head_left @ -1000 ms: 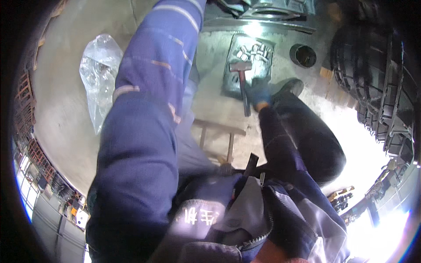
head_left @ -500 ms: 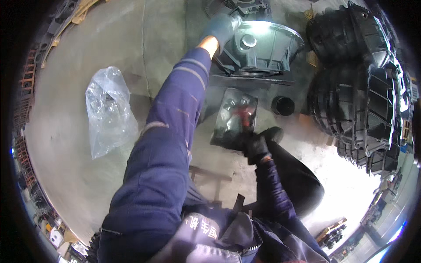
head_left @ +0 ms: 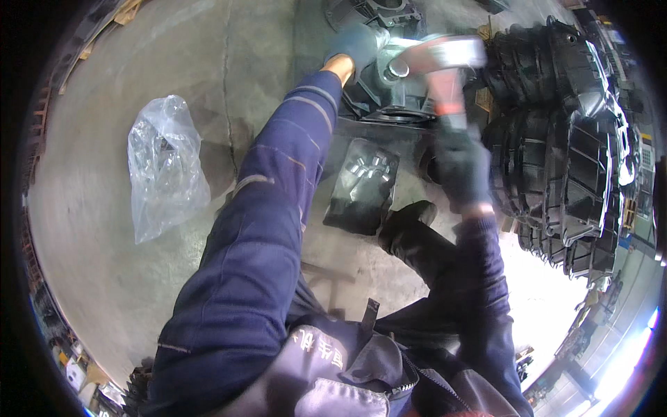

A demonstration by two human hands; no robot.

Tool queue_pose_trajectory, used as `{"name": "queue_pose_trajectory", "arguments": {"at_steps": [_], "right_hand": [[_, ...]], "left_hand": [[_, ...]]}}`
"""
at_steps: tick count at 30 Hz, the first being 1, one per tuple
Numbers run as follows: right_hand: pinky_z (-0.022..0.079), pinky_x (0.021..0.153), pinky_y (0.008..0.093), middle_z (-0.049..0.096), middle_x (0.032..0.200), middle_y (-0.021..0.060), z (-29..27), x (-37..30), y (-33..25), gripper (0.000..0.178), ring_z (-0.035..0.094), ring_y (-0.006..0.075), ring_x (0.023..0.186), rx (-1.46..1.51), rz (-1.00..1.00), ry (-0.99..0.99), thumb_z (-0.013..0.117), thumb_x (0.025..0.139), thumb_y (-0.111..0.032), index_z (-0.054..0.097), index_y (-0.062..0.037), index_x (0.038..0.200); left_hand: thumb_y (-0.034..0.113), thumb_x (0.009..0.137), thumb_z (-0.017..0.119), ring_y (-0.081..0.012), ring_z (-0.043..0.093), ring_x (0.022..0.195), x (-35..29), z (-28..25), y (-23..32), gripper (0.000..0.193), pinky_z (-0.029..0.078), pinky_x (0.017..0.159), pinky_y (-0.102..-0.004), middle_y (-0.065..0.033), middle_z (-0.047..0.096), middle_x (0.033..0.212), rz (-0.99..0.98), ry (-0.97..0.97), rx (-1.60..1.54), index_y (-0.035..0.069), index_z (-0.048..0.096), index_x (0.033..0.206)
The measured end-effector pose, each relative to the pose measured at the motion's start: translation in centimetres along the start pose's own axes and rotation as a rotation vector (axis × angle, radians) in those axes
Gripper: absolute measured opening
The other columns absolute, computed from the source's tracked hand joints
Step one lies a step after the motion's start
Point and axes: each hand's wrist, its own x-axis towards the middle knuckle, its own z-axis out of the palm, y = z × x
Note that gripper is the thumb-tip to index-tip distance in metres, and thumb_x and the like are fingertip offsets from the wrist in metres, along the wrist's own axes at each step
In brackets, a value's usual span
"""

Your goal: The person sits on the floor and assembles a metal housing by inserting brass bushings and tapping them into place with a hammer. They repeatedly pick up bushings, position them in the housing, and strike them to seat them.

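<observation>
My right hand (head_left: 462,163), in a dark glove and smeared by motion, is wrapped round the handle of a hammer (head_left: 445,90). The hammer's blurred head is raised in front of a grey cast housing (head_left: 410,97), covering much of it; I cannot tell whether they touch. A round metal plug (head_left: 397,69) shows on the housing's side, just left of the hammer. At the housing's upper left is my gloved left hand (head_left: 356,48), fingers closed near a small bright piece; what they grip is mostly hidden.
A dark tray (head_left: 365,208) of several shiny metal pieces lies on the floor between me and the housing. Left of my arm lies a clear plastic bag (head_left: 167,167) with things inside. Black ribbed housings (head_left: 556,146) stand stacked at the right. Another casting (head_left: 389,14) lies beyond.
My right hand has lifted the hammer from above the tray up and away to the housing. My left hand stays at the housing's upper left, and the view has shifted slightly.
</observation>
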Motion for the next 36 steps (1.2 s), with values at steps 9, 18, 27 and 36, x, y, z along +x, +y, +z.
{"name": "queue_pose_trajectory", "arguments": {"at_steps": [9, 18, 27, 36], "right_hand": [[0.052, 0.054, 0.0299, 0.065, 0.075, 0.0045, -14.1, 4.9, 2.6, 0.026, 0.062, 0.0134, 0.062, 0.751, -0.214, 0.274, 0.066, 0.1, -0.027, 0.073, -0.0016, 0.1], [0.057, 0.071, 0.0404, 0.073, 0.084, 0.0237, -1.3, 2.6, 2.4, 0.036, 0.073, 0.0247, 0.075, 0.157, -0.06, -0.175, 0.079, 0.087, -0.03, 0.073, 0.0027, 0.101], [0.05, 0.054, 0.0298, 0.068, 0.078, 0.0092, -9.3, 5.0, 1.2, 0.028, 0.062, 0.0183, 0.065, 0.863, -0.081, 0.331, 0.071, 0.093, -0.029, 0.073, -0.0037, 0.105], [0.056, 0.066, 0.0376, 0.072, 0.085, 0.019, -8.2, 5.9, 3.7, 0.025, 0.071, 0.0299, 0.076, -0.14, -0.245, -0.048, 0.075, 0.088, -0.024, 0.074, -0.0008, 0.098]], "left_hand": [[0.052, 0.098, 0.056, -0.0432, 0.066, 0.115, 0.6, 0.4, 0.2, 0.054, 0.051, 0.096, -0.0493, -0.0257, 0.07, 0.121, -0.126, -0.066, 0.033, 0.003, 0.075, 0.114], [0.046, 0.1, 0.049, -0.046, 0.069, 0.102, 0.2, 0.1, 0.0, 0.052, 0.051, 0.087, -0.0528, -0.0296, 0.07, 0.109, -0.069, -0.021, 0.109, 0.001, 0.075, 0.107], [0.042, 0.098, 0.052, -0.0419, 0.068, 0.11, -0.8, -1.2, 1.9, 0.042, 0.053, 0.095, -0.0494, -0.0201, 0.071, 0.121, -0.032, -0.137, 0.128, 0.01, 0.075, 0.115], [0.049, 0.099, 0.051, -0.0449, 0.07, 0.101, 0.1, 0.3, 0.5, 0.055, 0.05, 0.088, -0.0504, -0.0282, 0.072, 0.109, -0.128, -0.124, -0.12, 0.0, 0.074, 0.109]]}}
